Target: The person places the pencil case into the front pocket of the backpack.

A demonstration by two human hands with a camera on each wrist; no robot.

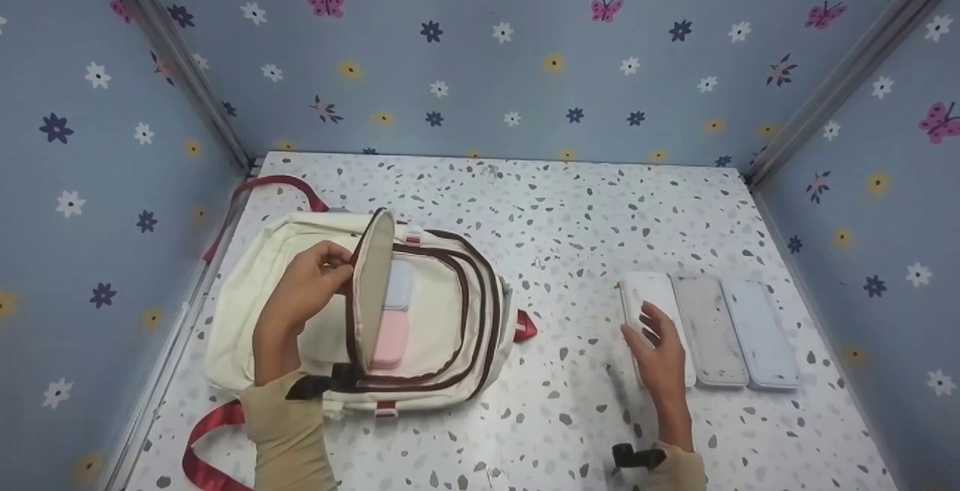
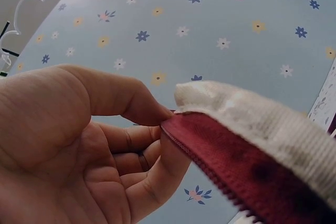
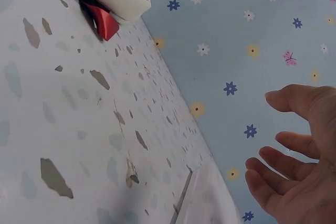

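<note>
A cream backpack (image 1: pixel 292 225) with dark red zip trim lies on the left of the table, its front pocket unzipped. My left hand (image 1: pixel 296 288) pinches the edge of the pocket flap (image 1: pixel 373 288) between thumb and fingers and holds it raised. The zip teeth on the dark red edge (image 2: pixel 226 156) show in the left wrist view. Inside the pocket sit a light blue case (image 1: pixel 399 285) and a pink case (image 1: pixel 391 339), partly hidden by the flap. My right hand (image 1: pixel 661 360) hovers over a flat white case (image 1: pixel 646 286), fingers loosely bent and holding nothing.
Right of the white case lie a flat grey case (image 1: pixel 711 330) and a flat light blue case (image 1: pixel 759 333), side by side. A red strap (image 1: pixel 206 450) trails off the backpack toward the front. Flower-patterned walls (image 1: pixel 480 49) enclose the speckled table (image 1: pixel 555 431) on three sides.
</note>
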